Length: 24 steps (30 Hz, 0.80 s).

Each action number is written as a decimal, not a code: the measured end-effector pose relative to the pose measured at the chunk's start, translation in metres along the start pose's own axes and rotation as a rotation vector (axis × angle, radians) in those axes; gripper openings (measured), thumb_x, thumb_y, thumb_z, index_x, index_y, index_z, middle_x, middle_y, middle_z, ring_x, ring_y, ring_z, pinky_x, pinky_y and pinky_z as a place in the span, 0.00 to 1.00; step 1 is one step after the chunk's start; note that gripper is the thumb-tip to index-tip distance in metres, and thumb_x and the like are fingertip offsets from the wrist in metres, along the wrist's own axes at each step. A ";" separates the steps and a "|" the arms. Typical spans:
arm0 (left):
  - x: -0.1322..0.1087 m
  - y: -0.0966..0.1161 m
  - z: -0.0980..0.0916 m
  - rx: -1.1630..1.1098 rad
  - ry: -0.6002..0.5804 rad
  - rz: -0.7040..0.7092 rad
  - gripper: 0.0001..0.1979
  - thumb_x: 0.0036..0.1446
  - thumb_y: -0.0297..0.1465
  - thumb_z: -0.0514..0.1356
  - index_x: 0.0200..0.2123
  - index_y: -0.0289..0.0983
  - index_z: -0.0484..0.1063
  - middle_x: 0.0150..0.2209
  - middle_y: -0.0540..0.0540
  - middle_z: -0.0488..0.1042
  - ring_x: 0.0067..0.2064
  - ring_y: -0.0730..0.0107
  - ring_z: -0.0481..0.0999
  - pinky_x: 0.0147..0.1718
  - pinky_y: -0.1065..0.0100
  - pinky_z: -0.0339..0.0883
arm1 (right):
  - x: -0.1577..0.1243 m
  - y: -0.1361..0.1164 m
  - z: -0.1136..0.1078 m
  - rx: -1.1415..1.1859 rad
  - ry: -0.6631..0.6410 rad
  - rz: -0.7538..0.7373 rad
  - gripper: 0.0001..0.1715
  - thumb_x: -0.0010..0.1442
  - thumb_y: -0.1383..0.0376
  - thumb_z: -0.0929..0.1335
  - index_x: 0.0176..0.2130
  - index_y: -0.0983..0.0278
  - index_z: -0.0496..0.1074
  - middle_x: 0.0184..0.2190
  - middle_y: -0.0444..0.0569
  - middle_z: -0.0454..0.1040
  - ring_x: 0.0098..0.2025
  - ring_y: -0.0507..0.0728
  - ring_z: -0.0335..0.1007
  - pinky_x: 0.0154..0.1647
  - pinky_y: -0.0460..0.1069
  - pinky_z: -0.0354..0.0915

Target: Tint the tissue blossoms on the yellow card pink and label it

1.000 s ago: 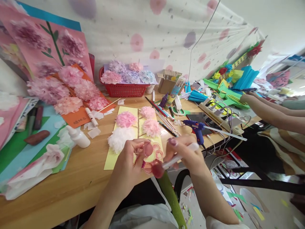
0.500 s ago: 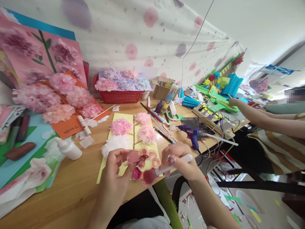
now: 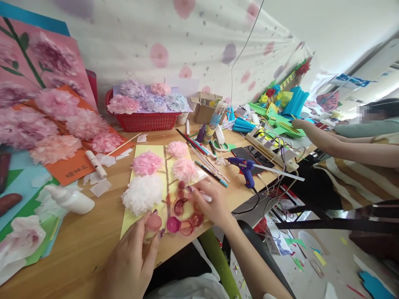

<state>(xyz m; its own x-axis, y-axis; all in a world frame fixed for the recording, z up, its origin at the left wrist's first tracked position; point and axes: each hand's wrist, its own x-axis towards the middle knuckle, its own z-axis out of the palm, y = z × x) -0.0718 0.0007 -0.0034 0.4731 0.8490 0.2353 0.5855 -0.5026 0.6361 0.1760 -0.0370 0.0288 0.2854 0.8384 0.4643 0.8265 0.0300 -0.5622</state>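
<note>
Left hand (image 3: 131,247), lower centre of frame, pinches a small pink pot (image 3: 153,223). Right hand (image 3: 213,203), just right of centre, grips a brush (image 3: 206,197), bristles blurred near a pale pink flower (image 3: 184,169). Multi-welled palette (image 3: 186,228) sits between both hands.
</note>
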 end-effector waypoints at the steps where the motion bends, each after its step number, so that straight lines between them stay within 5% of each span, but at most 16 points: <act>1: 0.001 -0.001 0.000 0.017 0.005 0.041 0.18 0.68 0.44 0.49 0.52 0.41 0.67 0.49 0.41 0.81 0.49 0.54 0.81 0.44 0.59 0.76 | 0.001 -0.001 0.002 0.021 -0.002 -0.004 0.17 0.69 0.61 0.63 0.30 0.61 0.72 0.26 0.47 0.74 0.32 0.56 0.67 0.35 0.51 0.61; 5: 0.005 -0.006 -0.002 0.060 0.026 0.175 0.17 0.67 0.42 0.50 0.51 0.40 0.68 0.47 0.41 0.81 0.46 0.55 0.83 0.37 0.61 0.78 | 0.004 0.000 0.005 -0.081 0.181 0.106 0.20 0.69 0.60 0.63 0.26 0.61 0.69 0.24 0.48 0.73 0.33 0.58 0.65 0.37 0.52 0.60; 24: 0.005 -0.005 -0.002 0.112 0.035 0.251 0.15 0.68 0.37 0.49 0.53 0.37 0.65 0.46 0.39 0.80 0.45 0.55 0.83 0.37 0.60 0.79 | 0.007 -0.007 0.006 -0.104 0.132 0.220 0.19 0.69 0.58 0.64 0.28 0.61 0.72 0.25 0.46 0.75 0.36 0.59 0.66 0.42 0.54 0.54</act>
<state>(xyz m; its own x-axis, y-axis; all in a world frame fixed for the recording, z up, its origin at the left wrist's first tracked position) -0.0742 0.0079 -0.0041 0.5909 0.6997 0.4016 0.5226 -0.7112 0.4703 0.1689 -0.0280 0.0316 0.5188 0.7404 0.4273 0.7809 -0.2071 -0.5893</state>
